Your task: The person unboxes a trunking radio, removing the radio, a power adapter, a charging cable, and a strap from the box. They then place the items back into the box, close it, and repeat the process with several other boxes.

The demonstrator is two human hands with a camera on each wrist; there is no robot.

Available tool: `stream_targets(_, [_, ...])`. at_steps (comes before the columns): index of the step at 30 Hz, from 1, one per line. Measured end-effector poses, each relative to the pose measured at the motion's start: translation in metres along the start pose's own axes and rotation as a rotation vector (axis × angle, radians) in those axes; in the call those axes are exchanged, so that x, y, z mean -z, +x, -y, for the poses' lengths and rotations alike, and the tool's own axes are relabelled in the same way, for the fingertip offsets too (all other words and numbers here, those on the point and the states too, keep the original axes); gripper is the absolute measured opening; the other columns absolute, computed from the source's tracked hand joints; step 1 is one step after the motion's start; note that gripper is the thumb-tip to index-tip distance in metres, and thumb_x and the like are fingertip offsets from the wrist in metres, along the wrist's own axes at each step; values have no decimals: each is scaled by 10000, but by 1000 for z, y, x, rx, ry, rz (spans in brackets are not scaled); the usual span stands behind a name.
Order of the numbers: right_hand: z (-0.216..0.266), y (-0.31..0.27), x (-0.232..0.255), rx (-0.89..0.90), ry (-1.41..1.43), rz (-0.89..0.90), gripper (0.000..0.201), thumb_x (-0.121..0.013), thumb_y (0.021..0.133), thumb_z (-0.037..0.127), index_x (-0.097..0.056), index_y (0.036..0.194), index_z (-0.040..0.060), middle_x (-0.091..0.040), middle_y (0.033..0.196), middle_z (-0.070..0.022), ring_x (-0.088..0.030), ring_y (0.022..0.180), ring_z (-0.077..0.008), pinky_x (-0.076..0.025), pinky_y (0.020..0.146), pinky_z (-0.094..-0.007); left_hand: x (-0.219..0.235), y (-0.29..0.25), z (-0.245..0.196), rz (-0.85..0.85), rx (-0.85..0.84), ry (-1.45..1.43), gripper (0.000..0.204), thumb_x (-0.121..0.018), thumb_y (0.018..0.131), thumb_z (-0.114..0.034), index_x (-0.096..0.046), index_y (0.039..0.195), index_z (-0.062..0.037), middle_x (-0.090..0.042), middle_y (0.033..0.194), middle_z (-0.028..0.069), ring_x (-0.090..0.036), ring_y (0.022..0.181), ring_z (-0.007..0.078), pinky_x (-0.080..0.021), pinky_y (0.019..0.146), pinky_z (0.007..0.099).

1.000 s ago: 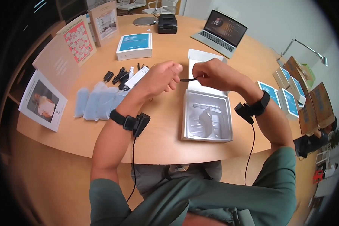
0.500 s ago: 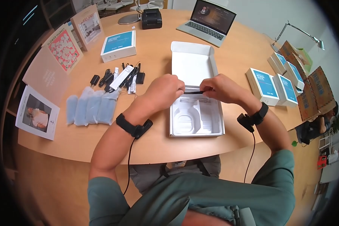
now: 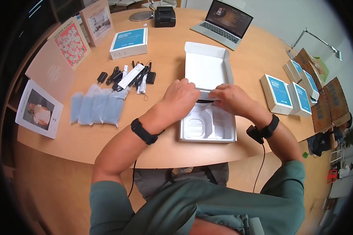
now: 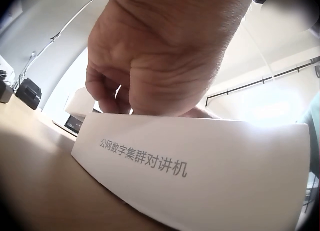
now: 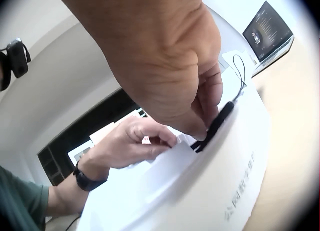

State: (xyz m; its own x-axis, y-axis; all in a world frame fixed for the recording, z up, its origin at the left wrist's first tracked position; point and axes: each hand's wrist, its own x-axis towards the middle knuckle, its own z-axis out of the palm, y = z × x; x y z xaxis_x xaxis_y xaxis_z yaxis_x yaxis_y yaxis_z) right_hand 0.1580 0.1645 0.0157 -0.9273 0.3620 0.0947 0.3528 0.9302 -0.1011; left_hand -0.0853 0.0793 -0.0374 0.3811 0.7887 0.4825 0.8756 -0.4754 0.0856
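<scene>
An open white box [image 3: 208, 140] lies before me, its lid [image 3: 206, 64] folded back and a moulded white tray [image 3: 196, 127] inside. At the tray's far end both hands work on a black wrist strap [image 3: 205, 101]. My right hand [image 3: 234, 98] pinches it between thumb and fingers; in the right wrist view the strap [image 5: 220, 123] lies along the box wall, its thin cord loop [image 5: 241, 73] sticking out. My left hand [image 3: 180, 98] has its fingers curled at the strap's other end, with the tips dipping behind the white tray edge.
Wrapped blue packets [image 3: 98, 107] lie at left, below a heap of cables, adapters and white strips [image 3: 131, 76]. A closed blue-topped box [image 3: 129, 43] stands behind them. The laptop [image 3: 225, 23] is at the back, and several similar boxes [image 3: 278, 94] stand at right.
Both hands brought the black strap down from above the lid hinge to the far end of the tray. The stretch of strap showing between them has become shorter.
</scene>
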Motion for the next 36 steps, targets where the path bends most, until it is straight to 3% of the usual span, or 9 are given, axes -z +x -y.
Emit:
stream_targets(4, [-8,-4,26,-140,-14,-7,166,-736,947,133,-812,1084,77,-784,1029,-139,-763,956,-354,-614,876,-459,3,-1,-2,12,-10,45,101,-692,876,-47,-752,797,-65,-717,840,125,-696,908,335,-572,764,458])
stream_targets(6, [-9,-9,33,-278,-108,126,171,-780,935,121,-825,1092,71,-778,1012,-142,-764,940,-340,-611,860,-435,3,-2,-3,22,-9,54,98,-693,872,-46,-754,797,-64,-720,842,125,-697,910,333,-570,764,451])
stream_targets(14, [8,-14,39,-313,-62,208,203,-801,958,239,-834,1077,78,-763,1005,-130,-758,930,-338,-597,841,-445,0,-2,-2,32,-9,77,101,-690,869,-39,-759,799,-63,-724,844,124,-697,912,334,-568,778,449])
stream_targets(20, [-2,-11,23,-176,-144,243,137,-764,932,191,-844,1001,103,-752,962,-126,-751,934,-344,-607,843,-459,4,0,-3,62,-16,75,106,-686,877,-48,-772,818,-62,-725,843,119,-695,917,339,-564,785,455])
stream_targets(22, [-3,-8,19,-94,-5,-14,114,-783,912,152,-823,971,63,-760,942,-130,-745,878,-351,-594,800,-443,7,0,-6,82,10,66,104,-686,876,-51,-772,818,-66,-728,846,115,-693,924,339,-556,793,459])
stream_targets(24, [-2,0,11,-102,3,-29,90,-772,924,154,-812,926,74,-771,927,-129,-750,863,-339,-599,798,-433,5,-1,-6,76,5,73,103,-685,875,-51,-766,813,-65,-728,848,111,-693,927,339,-554,797,460])
stream_targets(30, [5,11,-9,-135,-324,260,56,-770,912,140,-814,931,111,-776,924,-124,-759,869,-327,-613,812,-429,2,-1,-4,43,2,86,115,-677,878,-60,-751,795,-83,-726,846,94,-689,915,328,-539,791,464])
stream_targets(32, [-4,8,-9,-21,-314,71,89,-745,920,151,-815,882,110,-782,925,-102,-782,903,-317,-633,777,-446,-1,-5,-2,21,19,97,117,-675,879,-62,-749,793,-91,-723,842,89,-687,909,324,-534,787,465])
stream_targets(36, [19,35,39,-49,-164,29,107,-744,943,169,-823,937,98,-775,920,-123,-774,902,-344,-621,784,-478,0,-4,-3,6,4,76,101,-679,871,-62,-752,818,-108,-731,851,83,-708,923,322,-526,768,466])
